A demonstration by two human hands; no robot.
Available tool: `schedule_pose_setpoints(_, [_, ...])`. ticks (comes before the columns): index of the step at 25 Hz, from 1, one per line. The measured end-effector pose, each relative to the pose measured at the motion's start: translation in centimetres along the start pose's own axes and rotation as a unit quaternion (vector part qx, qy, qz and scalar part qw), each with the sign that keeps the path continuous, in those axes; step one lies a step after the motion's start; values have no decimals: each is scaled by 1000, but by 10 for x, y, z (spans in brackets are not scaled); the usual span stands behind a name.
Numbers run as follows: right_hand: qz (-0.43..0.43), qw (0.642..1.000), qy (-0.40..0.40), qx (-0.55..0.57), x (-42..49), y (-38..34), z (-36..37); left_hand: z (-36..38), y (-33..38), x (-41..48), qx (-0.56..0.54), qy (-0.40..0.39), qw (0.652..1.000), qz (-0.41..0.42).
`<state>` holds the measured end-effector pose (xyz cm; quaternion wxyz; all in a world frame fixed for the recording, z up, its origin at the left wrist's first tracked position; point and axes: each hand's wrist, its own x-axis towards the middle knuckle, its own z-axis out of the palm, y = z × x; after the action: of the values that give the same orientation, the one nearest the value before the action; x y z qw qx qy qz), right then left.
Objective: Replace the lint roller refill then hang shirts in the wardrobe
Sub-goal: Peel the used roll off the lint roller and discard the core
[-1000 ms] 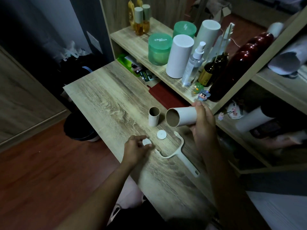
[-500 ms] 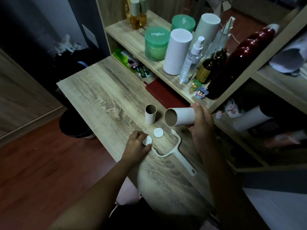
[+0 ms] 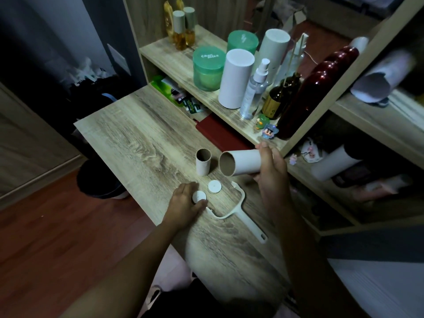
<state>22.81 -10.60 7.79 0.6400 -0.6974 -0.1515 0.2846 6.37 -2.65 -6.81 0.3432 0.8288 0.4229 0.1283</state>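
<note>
Above the worktop [image 3: 142, 143], the right hand [image 3: 270, 173] has its grip wrapped around a white lint roller refill [image 3: 241, 162], held sideways with its open end facing left. Lower down, the left hand [image 3: 185, 203] pinches a round white end cap [image 3: 199, 196] against the wood. Between them stand an empty cardboard core [image 3: 203, 162], a second cap [image 3: 214, 186] and the roller handle [image 3: 238, 210]

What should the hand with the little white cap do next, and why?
Probably lift the small white cap off the desk and bring it to the open end of the new roll. The left hand is already pinching that cap, the right hand holds the roll with its hollow end facing left, and the handle frame lies empty.
</note>
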Motion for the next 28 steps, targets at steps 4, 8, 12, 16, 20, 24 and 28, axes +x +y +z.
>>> schedule_pose_setpoints(4, [2,1000,-2,-16,-4,3,6,-26,17,-4,-101,101,990,-7])
schedule_pose_setpoints(8, [10,1000,-25,-8,-12,2,31,-65,17,-12,-119,173,977,20])
schedule_pose_setpoints(12, [-8,999,-47,3,-40,2,95,-123,-31,-34,-98,195,976,-2])
schedule_pose_setpoints(16, [-6,997,-76,16,-77,20,187,-191,-98,-63,-40,200,979,-16])
schedule_pose_setpoints(20, [8,991,-127,33,-123,39,295,-256,-187,-91,-26,191,980,-57])
schedule_pose_setpoints(24, [29,992,-122,12,-140,63,362,-292,-256,-98,-31,180,976,-119])
schedule_pose_setpoints(28, [81,988,-132,-2,-125,91,414,-308,-313,-59,-26,152,972,-178])
